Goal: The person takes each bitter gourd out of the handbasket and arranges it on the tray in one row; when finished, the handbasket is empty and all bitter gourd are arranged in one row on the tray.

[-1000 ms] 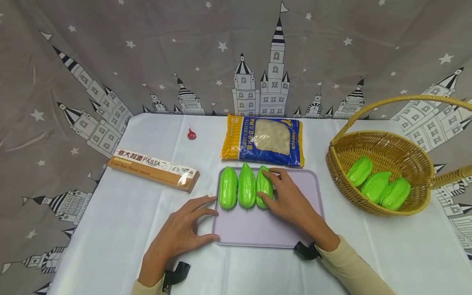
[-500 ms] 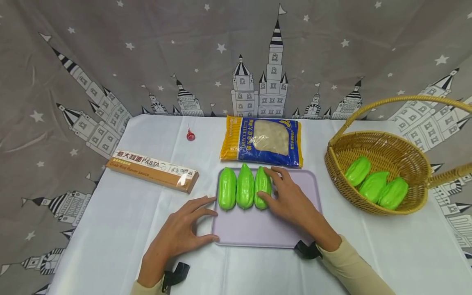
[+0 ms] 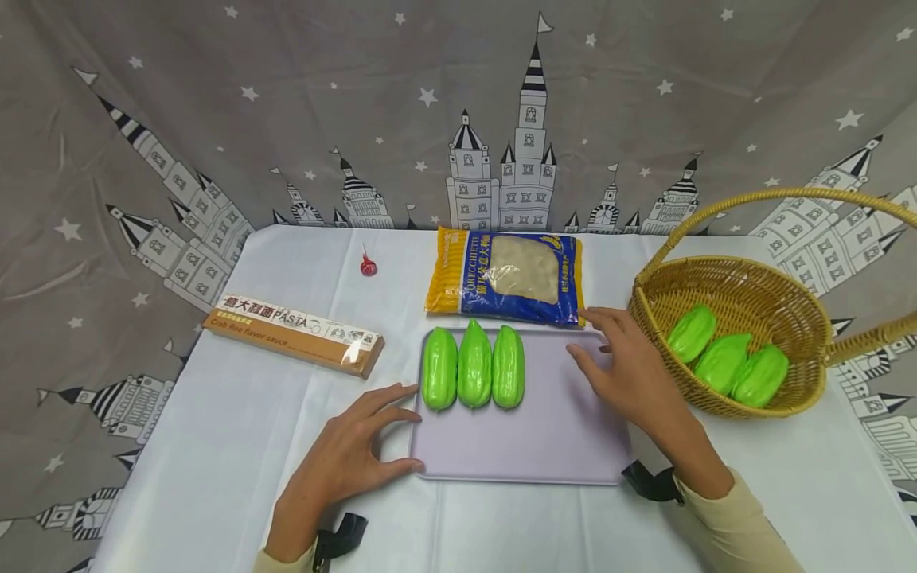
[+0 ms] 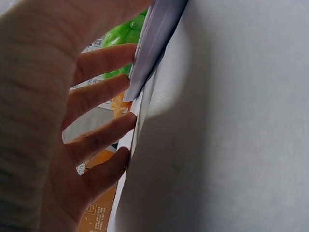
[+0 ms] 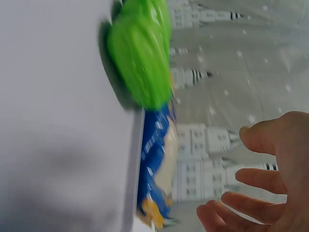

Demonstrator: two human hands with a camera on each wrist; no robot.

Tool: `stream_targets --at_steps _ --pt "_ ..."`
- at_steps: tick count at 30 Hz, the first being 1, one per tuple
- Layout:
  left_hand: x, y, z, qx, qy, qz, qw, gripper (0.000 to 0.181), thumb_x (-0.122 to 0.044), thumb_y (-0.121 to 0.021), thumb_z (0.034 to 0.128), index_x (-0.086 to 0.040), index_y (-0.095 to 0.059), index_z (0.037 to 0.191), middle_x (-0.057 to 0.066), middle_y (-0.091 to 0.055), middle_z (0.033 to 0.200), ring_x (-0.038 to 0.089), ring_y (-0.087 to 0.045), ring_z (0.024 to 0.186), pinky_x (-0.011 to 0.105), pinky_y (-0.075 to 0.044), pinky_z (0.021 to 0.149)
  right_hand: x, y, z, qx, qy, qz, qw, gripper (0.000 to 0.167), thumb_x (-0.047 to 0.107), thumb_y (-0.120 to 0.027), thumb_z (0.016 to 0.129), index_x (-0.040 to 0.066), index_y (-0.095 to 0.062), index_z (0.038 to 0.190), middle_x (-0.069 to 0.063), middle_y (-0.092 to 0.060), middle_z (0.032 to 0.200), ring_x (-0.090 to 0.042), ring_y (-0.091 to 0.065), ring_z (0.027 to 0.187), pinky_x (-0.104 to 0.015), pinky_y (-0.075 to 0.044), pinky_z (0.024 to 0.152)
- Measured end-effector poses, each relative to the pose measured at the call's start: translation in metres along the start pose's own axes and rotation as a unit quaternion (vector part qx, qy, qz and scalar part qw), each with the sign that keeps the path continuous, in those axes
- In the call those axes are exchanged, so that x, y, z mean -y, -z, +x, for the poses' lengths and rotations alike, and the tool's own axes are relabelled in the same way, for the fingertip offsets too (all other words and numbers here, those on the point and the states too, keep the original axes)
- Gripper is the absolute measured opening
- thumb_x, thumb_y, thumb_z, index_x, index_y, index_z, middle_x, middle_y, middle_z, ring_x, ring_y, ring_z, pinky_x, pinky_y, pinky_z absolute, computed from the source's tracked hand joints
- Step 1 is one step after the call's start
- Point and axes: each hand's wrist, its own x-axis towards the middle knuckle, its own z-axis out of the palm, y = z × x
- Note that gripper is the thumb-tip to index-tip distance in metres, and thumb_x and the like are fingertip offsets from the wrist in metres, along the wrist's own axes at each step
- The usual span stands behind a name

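Three green vegetable-like pieces lie side by side on the left part of the lilac tray. The left hand touches the tray's left edge with spread fingertips; in the left wrist view the fingers of that hand lie along the rim. Above the tray's right side hovers the right hand, fingers parted and holding nothing. In the right wrist view the right hand is apart from the green piece. More green pieces are inside the wicker basket.
A blue and yellow pasta bag lies just behind the tray. To the left is a long pasta box, with a small red item farther back. The basket's tall handle arches over the right side.
The right hand has let go of the rightmost green piece on the tray and moved right, towards the basket. The left hand has stayed at the tray's edge.
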Motion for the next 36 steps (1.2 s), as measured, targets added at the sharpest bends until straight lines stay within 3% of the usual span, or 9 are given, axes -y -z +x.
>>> stream_targets --at_steps 8,12,17,23,36 --pt "0.000 0.001 -0.002 0.003 0.007 0.004 1.0000 0.061 -0.061 -0.094 0.0735 -0.027 -0.078 0.122 -0.003 -0.059 0.157 0.025 -0.056 0.145 0.047 -0.054 0.114 -0.026 0.033 -0.002 -0.079 -0.017 -0.001 0.9967 0.051 0.014 -0.078 0.099 -0.001 -0.060 0.145 -0.027 -0.064 0.134 -0.044 -0.064 0.116 -0.063 -0.060 0.089" --pt "-0.001 0.001 -0.003 0.002 0.009 0.005 0.9999 0.061 -0.062 -0.093 0.0741 -0.027 -0.078 0.122 -0.003 -0.059 0.157 0.026 -0.056 0.145 0.047 -0.054 0.114 -0.042 0.046 -0.003 -0.093 -0.040 0.006 0.9948 0.052 0.015 -0.074 0.102 -0.002 -0.057 0.148 -0.029 -0.060 0.140 -0.048 -0.063 0.120 -0.065 -0.060 0.088" --pt "-0.001 0.001 -0.002 0.002 0.007 0.002 1.0000 0.061 -0.062 -0.093 0.0743 -0.027 -0.078 0.122 -0.003 -0.059 0.157 0.026 -0.056 0.145 0.047 -0.054 0.114 -0.064 0.058 -0.004 -0.085 -0.081 -0.002 0.9930 0.056 0.017 -0.069 0.105 -0.004 -0.051 0.154 -0.034 -0.054 0.148 -0.053 -0.058 0.124 -0.069 -0.055 0.094" --pt "-0.002 0.001 -0.001 0.008 0.012 0.000 0.9999 0.061 -0.062 -0.093 0.0745 -0.027 -0.078 0.122 -0.004 -0.059 0.157 0.025 -0.055 0.146 0.046 -0.054 0.114 -0.087 0.064 -0.005 -0.075 -0.117 -0.050 0.9890 0.060 0.023 -0.070 0.105 -0.006 -0.050 0.154 -0.038 -0.053 0.143 -0.056 -0.053 0.126 -0.074 -0.047 0.097" --pt "-0.001 0.000 -0.001 0.005 0.008 -0.004 1.0000 0.061 -0.059 -0.095 0.0732 -0.027 -0.078 0.122 -0.002 -0.059 0.157 0.026 -0.055 0.145 0.047 -0.054 0.114 -0.108 0.063 0.000 -0.020 -0.162 -0.091 0.9824 0.071 0.034 -0.068 0.105 -0.009 -0.044 0.156 -0.045 -0.042 0.149 -0.065 -0.043 0.133 -0.082 -0.039 0.105"
